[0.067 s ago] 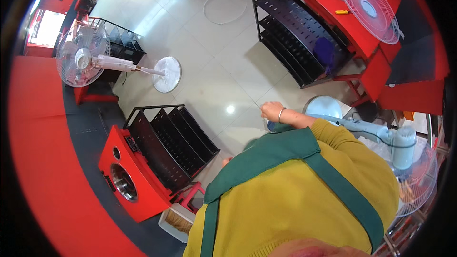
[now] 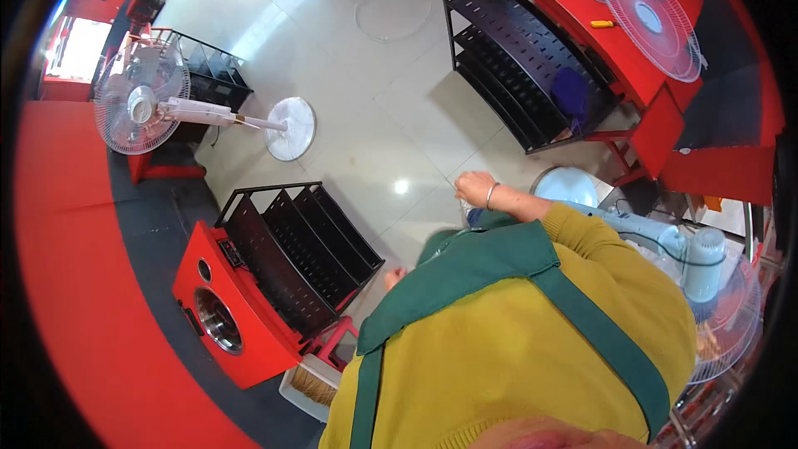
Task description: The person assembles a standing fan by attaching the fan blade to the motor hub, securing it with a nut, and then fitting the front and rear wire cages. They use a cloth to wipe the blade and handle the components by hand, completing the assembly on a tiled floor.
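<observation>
My right hand (image 2: pixel 475 188), with a silver bracelet at the wrist, is held out in front of my green apron (image 2: pixel 465 270). Its fingers are curled closed above the tiled floor, and whatever they may hold is hidden. Of my left hand (image 2: pixel 395 278) only a small part shows past the apron's edge, beside a black slatted rack (image 2: pixel 303 249); its fingers cannot be made out. Nearest to my right forearm is a pale blue fan (image 2: pixel 640 224), lying tilted with its round base (image 2: pixel 568 189) toward the floor.
A white pedestal fan (image 2: pixel 199 110) leans at the left. Red tables (image 2: pixel 241 316) with round openings stand on both sides. On the right one lie a fan guard (image 2: pixel 648 17) and a yellow-handled tool (image 2: pixel 602 24). A ring (image 2: pixel 392 10) lies on the floor; a dustpan (image 2: pixel 312 387) sits lower left.
Slightly more of my left hand shows beside the apron. My right hand has dropped a little toward me, still closed. The surroundings have barely shifted.
</observation>
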The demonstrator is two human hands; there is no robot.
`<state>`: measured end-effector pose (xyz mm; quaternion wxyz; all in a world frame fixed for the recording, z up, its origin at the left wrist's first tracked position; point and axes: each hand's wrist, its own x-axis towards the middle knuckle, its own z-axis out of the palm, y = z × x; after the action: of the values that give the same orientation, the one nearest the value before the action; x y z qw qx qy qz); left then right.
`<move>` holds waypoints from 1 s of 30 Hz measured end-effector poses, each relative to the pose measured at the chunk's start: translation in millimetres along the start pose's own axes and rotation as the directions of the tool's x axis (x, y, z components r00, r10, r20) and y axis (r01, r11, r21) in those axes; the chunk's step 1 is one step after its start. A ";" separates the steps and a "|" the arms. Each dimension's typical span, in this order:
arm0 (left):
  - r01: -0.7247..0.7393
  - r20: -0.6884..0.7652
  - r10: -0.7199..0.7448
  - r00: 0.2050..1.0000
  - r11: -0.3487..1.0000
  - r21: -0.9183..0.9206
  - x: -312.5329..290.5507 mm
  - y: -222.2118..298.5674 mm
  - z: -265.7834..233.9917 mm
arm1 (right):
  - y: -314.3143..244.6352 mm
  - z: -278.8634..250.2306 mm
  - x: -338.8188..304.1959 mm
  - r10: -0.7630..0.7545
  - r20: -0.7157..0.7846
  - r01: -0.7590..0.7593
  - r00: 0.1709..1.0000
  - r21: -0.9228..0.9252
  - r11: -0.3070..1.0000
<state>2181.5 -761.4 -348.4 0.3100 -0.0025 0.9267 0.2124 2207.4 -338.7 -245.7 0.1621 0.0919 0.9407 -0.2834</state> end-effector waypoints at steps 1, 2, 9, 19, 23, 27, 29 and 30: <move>-0.019 -0.027 0.019 0.999 1.000 0.014 22.0 21.7 -13.4 | 7.2 -8.5 17.0 0.006 0.001 -0.006 1.000 -0.020 1.000; -0.028 -0.060 0.029 0.998 1.000 0.011 42.4 43.0 -25.1 | 15.3 -18.9 34.4 0.015 -0.020 -0.015 1.000 -0.020 1.000; -0.169 -0.213 0.142 0.967 0.979 -0.114 176.1 185.7 -63.7 | 63.0 -60.8 164.1 0.119 0.045 -0.119 0.992 0.011 0.993; -0.560 -0.040 0.561 0.827 0.828 0.028 467.6 339.4 -137.0 | 112.4 -98.1 381.7 0.437 0.180 -0.455 0.881 0.076 0.887; -0.608 0.167 0.592 0.789 0.791 0.071 508.9 353.8 -144.2 | 154.1 -89.6 506.0 0.510 0.179 -0.528 0.841 0.069 0.847; -0.570 0.269 0.546 0.793 0.821 0.014 532.7 375.4 -131.2 | 229.5 -62.3 654.1 0.516 0.202 -0.521 0.832 -0.033 0.853; -0.553 0.249 0.534 0.808 0.833 0.006 548.9 388.5 -129.8 | 273.8 -42.3 727.0 0.502 0.194 -0.479 0.843 -0.157 0.864; -0.548 0.239 0.528 0.815 0.836 0.021 555.6 394.7 -130.8 | 295.1 -31.1 763.5 0.501 0.194 -0.457 0.844 -0.231 0.859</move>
<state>1603.8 -383.5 -419.5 0.3393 0.2975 0.8570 0.2489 1567.3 -16.6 -642.4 0.3511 0.2739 0.8812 -0.1588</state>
